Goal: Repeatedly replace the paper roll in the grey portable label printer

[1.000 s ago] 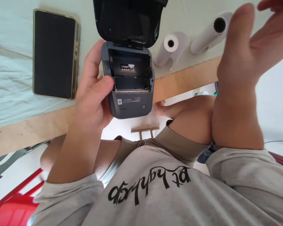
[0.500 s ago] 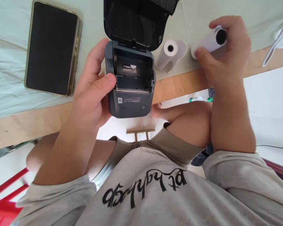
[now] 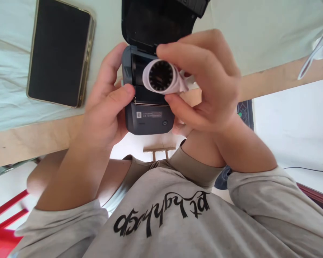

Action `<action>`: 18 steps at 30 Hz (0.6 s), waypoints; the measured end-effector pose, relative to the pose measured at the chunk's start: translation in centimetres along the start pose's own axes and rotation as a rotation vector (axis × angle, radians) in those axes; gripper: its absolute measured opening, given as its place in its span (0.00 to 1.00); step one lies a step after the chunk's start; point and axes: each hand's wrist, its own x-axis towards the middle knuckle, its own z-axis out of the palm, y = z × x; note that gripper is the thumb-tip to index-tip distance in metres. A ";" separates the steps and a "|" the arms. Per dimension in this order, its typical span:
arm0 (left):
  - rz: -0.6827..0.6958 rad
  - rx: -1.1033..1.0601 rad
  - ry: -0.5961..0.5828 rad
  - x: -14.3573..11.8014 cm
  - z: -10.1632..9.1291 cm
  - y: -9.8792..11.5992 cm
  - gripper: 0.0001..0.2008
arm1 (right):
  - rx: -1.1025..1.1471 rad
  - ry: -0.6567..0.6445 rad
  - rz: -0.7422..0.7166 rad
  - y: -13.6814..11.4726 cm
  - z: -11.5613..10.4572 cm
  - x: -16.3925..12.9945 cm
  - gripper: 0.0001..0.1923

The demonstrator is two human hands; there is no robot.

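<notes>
My left hand [image 3: 107, 96] grips the left side of a dark grey label printer [image 3: 150, 120], its thumb on the front rim. The printer's black lid [image 3: 158, 21] stands swung up and back, so the paper bay lies exposed. Between the thumb and fingers of my right hand [image 3: 207, 79] is a white paper roll [image 3: 148, 77] with a wide black core, its end turned toward me. The roll is over the bay and covers its right part. Whether it touches the bay I cannot tell.
A black-screened tablet [image 3: 59, 53] in a clear case lies on the pale green cloth [image 3: 10, 82] at left. The table's wooden edge [image 3: 29, 139] runs across in front of me. At the far right is a white, thin-edged object [image 3: 309, 57], and a red chair [image 3: 5, 229] stands lower left.
My right hand has moved left with the wide-cored paper roll, from the table's right side to over the printer bay. The smaller roll beside the printer is now hidden behind my right hand.
</notes>
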 end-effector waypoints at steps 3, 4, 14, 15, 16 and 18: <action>-0.039 -0.018 -0.014 -0.5 0.6 0.3 0.28 | -0.197 0.055 -0.116 0.1 0.3 0.6 0.21; -0.058 -0.010 -0.015 -0.6 0.8 0.4 0.30 | -0.212 0.060 -0.106 0.3 0.5 0.7 0.21; -0.040 0.157 0.208 -0.6 3.6 2.5 0.42 | -0.108 0.109 -0.250 1.5 1.6 0.5 0.03; -0.026 0.166 0.209 -0.6 3.8 2.8 0.42 | -0.126 0.128 -0.276 1.4 1.5 0.4 0.02; -0.012 0.177 0.211 -0.6 3.9 3.0 0.43 | -0.143 0.143 -0.307 1.3 1.4 0.3 0.02; 0.016 0.197 0.214 -0.7 3.9 3.4 0.43 | -0.160 0.154 -0.373 0.9 1.3 0.0 0.02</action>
